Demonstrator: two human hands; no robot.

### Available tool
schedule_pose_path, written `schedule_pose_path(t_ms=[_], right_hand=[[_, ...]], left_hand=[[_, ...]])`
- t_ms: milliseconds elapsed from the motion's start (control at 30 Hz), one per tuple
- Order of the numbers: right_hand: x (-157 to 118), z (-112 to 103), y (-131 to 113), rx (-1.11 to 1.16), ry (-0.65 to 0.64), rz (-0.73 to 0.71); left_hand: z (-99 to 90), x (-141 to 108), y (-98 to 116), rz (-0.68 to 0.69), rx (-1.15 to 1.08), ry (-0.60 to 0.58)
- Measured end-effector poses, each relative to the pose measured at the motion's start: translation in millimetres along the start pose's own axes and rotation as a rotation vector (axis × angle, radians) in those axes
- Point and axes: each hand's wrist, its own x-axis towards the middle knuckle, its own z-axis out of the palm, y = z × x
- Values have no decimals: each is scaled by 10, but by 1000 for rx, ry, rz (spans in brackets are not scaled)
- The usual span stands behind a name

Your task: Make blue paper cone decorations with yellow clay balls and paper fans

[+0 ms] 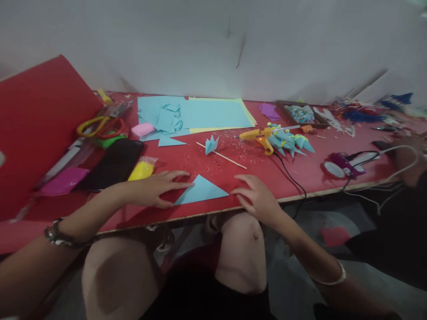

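A light blue paper triangle [203, 190] lies on the red table near its front edge. My left hand [159, 187] rests at the triangle's left side, its fingers spread and a fingertip touching the paper. Just off the right tip is my right hand [255, 196], fingers apart and holding nothing. Behind the triangle, a folded blue paper piece [211, 145] sits by a thin wooden stick [230, 160]. A smaller blue triangle [170, 141] lies further left.
An orange glue gun [260, 136] lies beside spiky blue paper pieces [290, 143]. Blue sheets [213, 113] lie at the back. On the left are scissors [96, 127], a black phone-like object [115, 164] and a yellow packet [143, 169]. A person's hand [411, 160] shows far right.
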Motion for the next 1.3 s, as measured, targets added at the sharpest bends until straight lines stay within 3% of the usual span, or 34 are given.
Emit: schedule_pose_path(t_ms=[133, 233, 400, 533, 633, 733, 833, 933, 1100, 1200, 1300], right_hand=[[220, 72, -140, 103, -108, -140], [366, 143, -187, 114, -187, -159], [464, 214, -195, 70, -193, -137], [458, 270, -219, 332, -131, -40], [488, 266, -236, 611, -150, 133], [572, 171, -251, 909, -203, 315], [669, 24, -275, 1036, -234, 370], [741, -106, -311, 892, -237, 258], [797, -262, -400, 286, 137, -228], [810, -309, -492, 23, 127, -425], [815, -308, -592, -105, 101, -481]], left_hand=[[47, 35, 218, -89, -41, 16], [161, 64, 351, -170, -55, 113], [350, 76, 421, -211, -34, 313], [435, 64, 491, -232, -40, 406], [436, 52, 580, -261, 103, 457], [341, 37, 672, -237, 301, 478], [180, 19, 738, -154, 487, 524], [34, 5, 761, -132, 582, 574], [-87, 4, 742, -233, 537, 565], [-134, -7, 756, -278, 452, 558], [-183, -31, 792, -250, 344, 544]])
